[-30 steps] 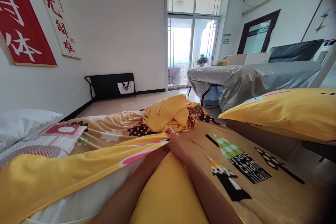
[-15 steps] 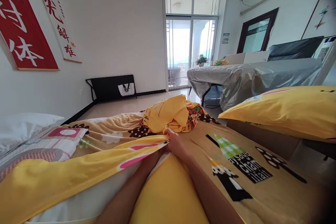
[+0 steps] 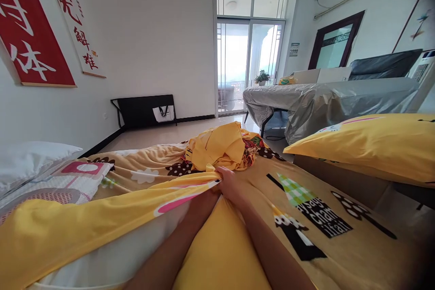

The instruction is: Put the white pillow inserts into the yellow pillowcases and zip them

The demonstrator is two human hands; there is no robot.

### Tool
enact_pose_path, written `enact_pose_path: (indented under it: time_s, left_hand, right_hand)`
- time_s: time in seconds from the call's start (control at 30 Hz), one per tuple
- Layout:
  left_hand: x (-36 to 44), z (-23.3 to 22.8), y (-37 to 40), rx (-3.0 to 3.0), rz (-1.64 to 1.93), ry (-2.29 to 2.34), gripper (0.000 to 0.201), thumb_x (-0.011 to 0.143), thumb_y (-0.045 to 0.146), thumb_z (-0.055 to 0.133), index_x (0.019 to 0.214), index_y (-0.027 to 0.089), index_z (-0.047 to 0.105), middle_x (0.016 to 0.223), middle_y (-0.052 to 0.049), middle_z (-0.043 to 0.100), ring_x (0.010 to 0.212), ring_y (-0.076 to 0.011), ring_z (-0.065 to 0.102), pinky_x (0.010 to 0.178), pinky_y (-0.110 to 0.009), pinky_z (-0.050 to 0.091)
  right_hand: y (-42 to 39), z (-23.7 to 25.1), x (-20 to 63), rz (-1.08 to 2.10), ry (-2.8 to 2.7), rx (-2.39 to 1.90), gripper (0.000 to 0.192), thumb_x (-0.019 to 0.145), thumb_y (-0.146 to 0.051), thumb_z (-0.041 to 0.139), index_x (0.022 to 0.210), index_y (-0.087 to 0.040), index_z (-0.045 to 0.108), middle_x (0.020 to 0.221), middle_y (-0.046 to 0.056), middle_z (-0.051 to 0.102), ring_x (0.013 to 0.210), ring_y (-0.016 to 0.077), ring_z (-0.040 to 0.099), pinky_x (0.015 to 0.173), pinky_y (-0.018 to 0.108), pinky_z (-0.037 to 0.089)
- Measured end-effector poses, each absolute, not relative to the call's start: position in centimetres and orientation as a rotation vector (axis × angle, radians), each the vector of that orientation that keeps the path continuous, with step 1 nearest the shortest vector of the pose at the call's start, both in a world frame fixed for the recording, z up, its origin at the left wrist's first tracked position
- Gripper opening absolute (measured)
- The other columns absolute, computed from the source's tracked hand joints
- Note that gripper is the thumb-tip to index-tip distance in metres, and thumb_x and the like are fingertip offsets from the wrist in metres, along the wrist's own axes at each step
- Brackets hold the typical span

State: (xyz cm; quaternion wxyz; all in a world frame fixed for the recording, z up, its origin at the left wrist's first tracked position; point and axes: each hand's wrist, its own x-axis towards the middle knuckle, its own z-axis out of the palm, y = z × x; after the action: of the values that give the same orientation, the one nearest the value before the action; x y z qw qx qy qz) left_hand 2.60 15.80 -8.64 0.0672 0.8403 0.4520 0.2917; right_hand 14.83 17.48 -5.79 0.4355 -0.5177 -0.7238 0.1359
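A yellow pillowcase [image 3: 102,215] with a pink-and-white print stretches from the lower left to my hands, its opening facing me. Part of a white pillow [image 3: 112,251] shows beneath its raised edge. My right hand [image 3: 231,185] is closed on the gathered far end of that edge. Close beside it, my left hand [image 3: 210,195] reaches under the fabric, its fingers hidden. Yellow cloth [image 3: 220,249] also lies between my forearms. Just beyond my hands rests a crumpled bundle of yellow cloth [image 3: 220,145].
Under everything is a tan patterned blanket [image 3: 251,195]. A yellow pillow [image 3: 370,145] lies at the right over a cardboard box [image 3: 343,179]. A white pillow [image 3: 34,158] sits at the left. Behind stand a plastic-covered table [image 3: 326,95] and a black folded frame [image 3: 139,111].
The pillowcase edge at my hands has drawn slightly right and tightened, and my left hand sits a little farther right. My right hand keeps its grip. The view has shifted slightly.
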Motion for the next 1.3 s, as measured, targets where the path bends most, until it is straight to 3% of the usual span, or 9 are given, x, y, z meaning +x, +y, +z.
enact_pose_path:
  time_s: [0.17, 0.4, 0.57, 0.7, 0.9, 1.03, 1.17, 1.3]
  left_hand:
    - [2.3, -7.0, 14.6, 2.504, 0.841, 1.3, 0.04, 0.089, 0.029, 0.042, 0.126, 0.021, 0.057, 0.136, -0.007, 0.056, 0.131, -0.026, 0.044, 0.116, -0.046, 0.026]
    - [0.3, -6.0, 13.7, 2.452, 0.836, 0.982, 0.034, 0.09, 0.032, 0.045, 0.118, 0.03, 0.064, 0.138, 0.003, 0.055, 0.132, -0.0217, 0.044, 0.118, -0.041, 0.025]
    - [0.6, -6.6, 14.1, 2.375, 0.917, 1.136, 0.04, 0.092, 0.038, 0.044, 0.13, 0.029, 0.054, 0.134, -0.001, 0.059, 0.129, -0.0223, 0.047, 0.116, -0.042, 0.028]
    - [0.4, -6.6, 14.0, 2.467, 0.888, 1.144, 0.038, 0.092, 0.042, 0.045, 0.126, 0.029, 0.057, 0.131, -0.001, 0.06, 0.129, -0.0232, 0.046, 0.117, -0.044, 0.027]
    - [0.9, -5.6, 12.9, 2.536, 0.823, 1.036, 0.033, 0.093, 0.033, 0.042, 0.121, 0.031, 0.06, 0.131, 0.002, 0.06, 0.128, -0.0209, 0.048, 0.116, -0.042, 0.03]
    - [1.2, -5.4, 12.6, 2.603, 0.744, 0.929, 0.036, 0.091, 0.028, 0.047, 0.125, 0.028, 0.058, 0.137, -0.002, 0.056, 0.129, -0.0217, 0.047, 0.114, -0.04, 0.033]
    - [1.3, -5.8, 13.0, 2.556, 0.87, 1.043, 0.041, 0.094, 0.03, 0.04, 0.135, 0.026, 0.048, 0.144, -0.003, 0.048, 0.135, -0.0217, 0.04, 0.118, -0.042, 0.026]
    - [1.3, -6.3, 13.4, 2.666, 0.816, 1.042, 0.04, 0.092, 0.028, 0.043, 0.131, 0.022, 0.051, 0.142, -0.007, 0.049, 0.136, -0.0229, 0.039, 0.119, -0.042, 0.023]
  right_hand:
    - [17.2, -5.6, 14.8, 0.407, -1.758, -1.243, 0.028, 0.056, -0.005, 0.042, 0.074, -0.018, 0.059, 0.068, 0.0, 0.061, 0.066, 0.0142, 0.051, 0.058, 0.022, 0.031]
    - [17.4, -5.6, 14.9, 0.46, -1.79, -1.229, 0.018, 0.061, -0.01, 0.042, 0.071, -0.018, 0.055, 0.071, 0.001, 0.063, 0.067, 0.0152, 0.054, 0.058, 0.022, 0.033]
    - [17.4, -5.3, 16.0, 0.455, -1.884, -1.292, 0.024, 0.057, -0.006, 0.046, 0.076, -0.017, 0.057, 0.074, 0.003, 0.065, 0.071, 0.0168, 0.055, 0.061, 0.023, 0.033]
    - [17.1, -4.8, 16.6, 0.432, -1.956, -1.306, 0.03, 0.053, -0.002, 0.046, 0.075, -0.016, 0.06, 0.077, 0.004, 0.065, 0.074, 0.0165, 0.055, 0.064, 0.022, 0.034]
    - [16.5, -4.4, 15.8, 0.312, -1.901, -1.35, 0.034, 0.055, -0.001, 0.044, 0.079, -0.016, 0.062, 0.087, 0.007, 0.065, 0.082, 0.018, 0.054, 0.071, 0.024, 0.035]
    - [16.1, -4.2, 15.4, 0.337, -1.848, -1.329, 0.037, 0.056, -0.001, 0.042, 0.083, -0.017, 0.061, 0.081, 0.004, 0.067, 0.078, 0.0171, 0.056, 0.069, 0.023, 0.035]
    - [16.3, -4.4, 15.1, 0.425, -1.767, -1.286, 0.033, 0.055, -0.005, 0.042, 0.081, -0.019, 0.058, 0.079, 0.002, 0.066, 0.074, 0.0169, 0.056, 0.065, 0.023, 0.036]
    - [16.6, -4.6, 15.0, 0.44, -1.745, -1.269, 0.035, 0.055, -0.007, 0.042, 0.084, -0.019, 0.057, 0.079, 0.001, 0.065, 0.074, 0.0167, 0.055, 0.066, 0.023, 0.036]
